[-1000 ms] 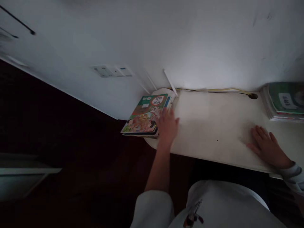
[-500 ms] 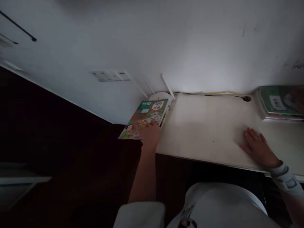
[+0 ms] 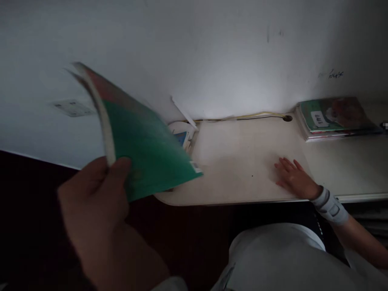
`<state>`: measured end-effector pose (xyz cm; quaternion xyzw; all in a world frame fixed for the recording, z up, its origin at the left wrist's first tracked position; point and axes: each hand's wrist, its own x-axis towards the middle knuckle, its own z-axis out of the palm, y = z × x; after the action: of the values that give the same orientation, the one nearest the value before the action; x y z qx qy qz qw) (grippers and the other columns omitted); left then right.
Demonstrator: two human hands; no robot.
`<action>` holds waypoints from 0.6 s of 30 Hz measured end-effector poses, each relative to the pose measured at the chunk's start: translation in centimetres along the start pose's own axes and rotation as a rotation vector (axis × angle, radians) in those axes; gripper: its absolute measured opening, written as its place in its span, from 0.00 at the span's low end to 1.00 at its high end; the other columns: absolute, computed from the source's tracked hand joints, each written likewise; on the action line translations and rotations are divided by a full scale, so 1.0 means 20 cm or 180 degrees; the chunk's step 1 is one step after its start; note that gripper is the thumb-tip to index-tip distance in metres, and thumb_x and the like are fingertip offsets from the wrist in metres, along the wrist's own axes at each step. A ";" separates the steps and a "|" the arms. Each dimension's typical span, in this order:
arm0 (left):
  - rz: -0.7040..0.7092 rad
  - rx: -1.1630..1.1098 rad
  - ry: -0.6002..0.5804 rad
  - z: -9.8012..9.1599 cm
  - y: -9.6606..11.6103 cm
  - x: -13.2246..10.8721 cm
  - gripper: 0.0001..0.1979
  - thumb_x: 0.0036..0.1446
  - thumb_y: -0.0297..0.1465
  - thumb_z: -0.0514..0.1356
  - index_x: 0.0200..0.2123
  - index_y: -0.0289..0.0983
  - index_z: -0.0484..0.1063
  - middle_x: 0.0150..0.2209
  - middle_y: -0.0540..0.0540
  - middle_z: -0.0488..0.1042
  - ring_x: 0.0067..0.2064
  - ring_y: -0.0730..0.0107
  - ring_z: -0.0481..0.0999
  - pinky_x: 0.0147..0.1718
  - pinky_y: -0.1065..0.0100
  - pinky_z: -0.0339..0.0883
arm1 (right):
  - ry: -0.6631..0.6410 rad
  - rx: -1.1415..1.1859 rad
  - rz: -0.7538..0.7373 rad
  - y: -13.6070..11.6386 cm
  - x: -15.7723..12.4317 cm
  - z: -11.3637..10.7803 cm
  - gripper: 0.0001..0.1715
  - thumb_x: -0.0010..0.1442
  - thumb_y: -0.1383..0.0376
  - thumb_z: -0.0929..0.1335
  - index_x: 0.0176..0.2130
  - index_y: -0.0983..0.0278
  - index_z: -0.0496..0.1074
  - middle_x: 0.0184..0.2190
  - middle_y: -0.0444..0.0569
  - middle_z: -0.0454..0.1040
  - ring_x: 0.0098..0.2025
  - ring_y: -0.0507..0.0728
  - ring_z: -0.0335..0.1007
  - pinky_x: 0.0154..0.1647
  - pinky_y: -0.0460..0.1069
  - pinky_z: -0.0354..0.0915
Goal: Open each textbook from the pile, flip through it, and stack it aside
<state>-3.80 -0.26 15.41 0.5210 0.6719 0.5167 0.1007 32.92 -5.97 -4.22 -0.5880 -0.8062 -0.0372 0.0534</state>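
Note:
My left hand (image 3: pixel 97 186) grips a green book (image 3: pixel 136 149) by its edge, thumb on the green cover, and holds it up in the air left of the desk. The book is tilted and a little blurred. My right hand (image 3: pixel 295 178), with a grey and white band at the wrist, rests on the white desk (image 3: pixel 224 161) with its fingers spread and nothing in it. Behind the raised book, at the desk's left end, part of a blue book (image 3: pixel 182 138) shows beside a white router (image 3: pixel 184 113) with an upright antenna.
A stack of books (image 3: pixel 333 117) lies at the back right of the desk. A yellow cable (image 3: pixel 257 114) and a black one run along the wall to a round hole (image 3: pixel 287 118). A socket panel (image 3: pixel 72 108) is on the wall at left.
My left hand has lifted the green book off the pile at the desk's left end, up and towards me, uncovering a blue book. The view has shifted; my right hand stays on the desk.

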 end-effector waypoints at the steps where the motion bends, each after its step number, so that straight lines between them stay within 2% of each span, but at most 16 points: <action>1: -0.0063 -0.0151 -0.0099 0.05 0.00 -0.02 0.08 0.47 0.35 0.59 0.23 0.37 0.67 0.17 0.57 0.53 0.23 0.78 0.53 0.24 0.73 0.48 | -0.0030 0.0010 -0.0021 -0.01 0.00 0.00 0.31 0.65 0.54 0.61 0.61 0.68 0.60 0.63 0.65 0.58 0.65 0.68 0.52 0.60 0.66 0.55; 3: -0.0154 -0.0243 -0.0409 0.15 -0.03 -0.05 0.09 0.46 0.36 0.60 0.22 0.37 0.67 0.17 0.57 0.54 0.23 0.78 0.54 0.22 0.73 0.48 | -0.0064 0.0018 -0.0041 -0.01 0.00 0.01 0.31 0.65 0.53 0.60 0.61 0.67 0.61 0.63 0.65 0.58 0.65 0.68 0.53 0.59 0.66 0.55; 4: -0.0117 -0.0287 -0.0691 0.20 -0.06 -0.06 0.10 0.46 0.36 0.61 0.22 0.36 0.67 0.18 0.56 0.56 0.23 0.78 0.55 0.23 0.73 0.50 | -0.0063 0.0020 -0.0056 0.00 0.00 0.02 0.31 0.66 0.53 0.60 0.61 0.68 0.61 0.63 0.65 0.58 0.65 0.68 0.53 0.59 0.66 0.55; 7: 0.0244 -0.0339 -0.1469 0.33 -0.10 -0.09 0.13 0.48 0.39 0.60 0.21 0.37 0.65 0.19 0.54 0.58 0.25 0.75 0.58 0.24 0.72 0.52 | 0.0026 0.0044 -0.0087 0.01 -0.02 0.06 0.32 0.66 0.52 0.59 0.61 0.68 0.61 0.63 0.66 0.57 0.66 0.67 0.51 0.60 0.66 0.53; 10: 0.0580 -0.0318 -0.2022 0.43 -0.06 -0.15 0.17 0.51 0.42 0.57 0.18 0.39 0.59 0.18 0.54 0.55 0.23 0.74 0.57 0.22 0.70 0.50 | 0.0143 0.0098 -0.0043 0.02 -0.04 0.09 0.32 0.66 0.51 0.58 0.62 0.66 0.59 0.64 0.65 0.56 0.67 0.67 0.48 0.60 0.67 0.51; 12: 0.0684 -0.0317 -0.2261 0.47 -0.01 -0.20 0.17 0.53 0.41 0.55 0.18 0.39 0.57 0.18 0.54 0.53 0.22 0.74 0.55 0.22 0.70 0.49 | 0.0177 0.0110 -0.0016 0.02 -0.04 0.10 0.32 0.66 0.51 0.58 0.63 0.65 0.59 0.64 0.64 0.55 0.67 0.66 0.49 0.61 0.66 0.51; 15: 0.0658 -0.0478 -0.2410 0.53 0.05 -0.26 0.17 0.55 0.38 0.53 0.18 0.39 0.54 0.18 0.55 0.51 0.22 0.75 0.53 0.22 0.71 0.49 | 0.0202 0.0085 -0.0004 0.02 -0.05 0.10 0.32 0.66 0.51 0.58 0.63 0.65 0.59 0.65 0.64 0.55 0.67 0.66 0.49 0.62 0.65 0.50; 18: 0.0403 -0.0885 -0.2568 0.60 0.04 -0.31 0.19 0.56 0.39 0.53 0.18 0.39 0.53 0.18 0.55 0.50 0.22 0.77 0.53 0.22 0.72 0.49 | 0.0186 0.0085 -0.0030 0.02 -0.05 0.09 0.32 0.66 0.52 0.58 0.63 0.66 0.59 0.65 0.64 0.55 0.67 0.66 0.48 0.62 0.65 0.50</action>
<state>7.53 1.81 8.20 0.7030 0.4694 0.3624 0.3926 33.55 -6.53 -6.14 -0.5821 -0.8075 -0.0439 0.0845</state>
